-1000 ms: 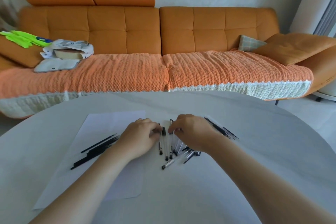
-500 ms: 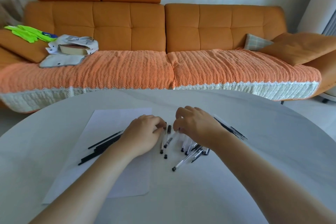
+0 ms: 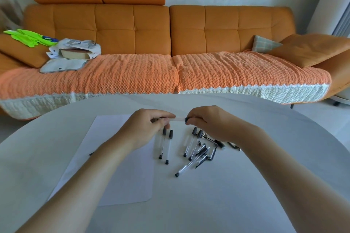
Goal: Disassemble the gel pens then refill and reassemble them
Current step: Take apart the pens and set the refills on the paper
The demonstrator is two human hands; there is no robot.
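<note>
Clear plastic pen (image 3: 179,119), level above the tabletop (image 3: 265,185), lying left to right. Pinches one end in fingers of the left hand (image 3: 149,128), the black end in those of the right hand (image 3: 210,123). Probably calls for pulling apart along that line.

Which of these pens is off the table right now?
The pen held level between the left hand and right hand, each gripping one end. All the other pens lie loose on the table.
</note>
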